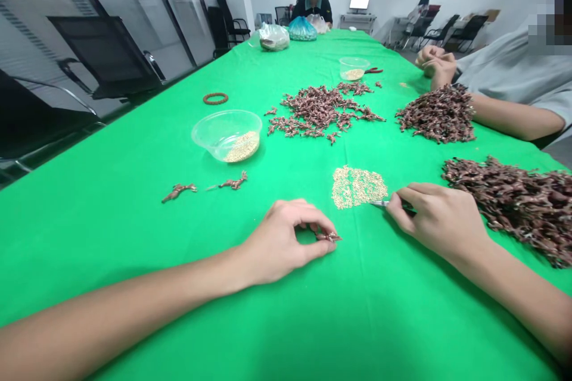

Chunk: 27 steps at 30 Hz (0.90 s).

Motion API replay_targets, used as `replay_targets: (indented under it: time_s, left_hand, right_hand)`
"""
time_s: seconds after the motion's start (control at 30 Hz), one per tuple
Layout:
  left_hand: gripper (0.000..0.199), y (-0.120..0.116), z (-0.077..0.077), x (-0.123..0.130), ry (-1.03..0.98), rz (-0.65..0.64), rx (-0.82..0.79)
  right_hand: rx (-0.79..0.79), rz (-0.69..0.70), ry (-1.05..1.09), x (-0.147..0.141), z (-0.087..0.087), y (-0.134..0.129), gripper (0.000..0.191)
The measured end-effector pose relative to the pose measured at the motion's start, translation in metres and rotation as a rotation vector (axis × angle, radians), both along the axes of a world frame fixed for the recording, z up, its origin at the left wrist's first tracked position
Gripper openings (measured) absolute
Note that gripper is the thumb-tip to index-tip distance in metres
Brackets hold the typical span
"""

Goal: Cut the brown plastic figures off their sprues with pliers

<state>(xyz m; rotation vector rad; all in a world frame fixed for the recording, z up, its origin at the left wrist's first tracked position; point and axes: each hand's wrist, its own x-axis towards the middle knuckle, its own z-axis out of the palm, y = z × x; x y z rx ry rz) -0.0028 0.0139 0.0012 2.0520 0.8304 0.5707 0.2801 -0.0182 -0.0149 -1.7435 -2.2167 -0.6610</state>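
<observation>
Shiny metal tool [379,203], matt tablecloth [286,327]

Bright, even, cool light reaches the grip of the left hand [286,244] and the green cloth [179,321] around it; its source is out of view. Soft-edged shadow darkens the cloth on the near side of the grip and under the right hand [442,217]. Beyond the grip to the left, a clear bowl [206,131] catches pale glints; far ahead of it, a screen [360,1] glows nearly white. Fine detail on the pinched brown figure [329,237] is soft. Right of the grip, a brown pile [522,202] smears toward the edge; far left, a chair [109,50] looks stretched by wide-angle distortion.
</observation>
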Motion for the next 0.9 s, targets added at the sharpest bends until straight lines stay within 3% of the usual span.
replay_targets:
  time_s: [0.2,0.43,0.9]
  left_hand:
    - [0.011,0.0005,-0.0003,-0.0003,-0.006,0.052,-0.038]
    - [0.011,0.0001,-0.0021,-0.0009,-0.008,0.053,-0.046]
    - [0.011,-0.0002,-0.0019,-0.0013,-0.007,0.042,-0.058]
  right_hand:
    - [-0.006,-0.001,0.040,-0.0011,0.0027,0.0007,0.042]
    - [-0.041,0.056,0.129,0.0029,0.0059,-0.0016,0.034]
    - [-0.116,0.067,0.139,0.0014,0.0027,-0.0003,0.038]
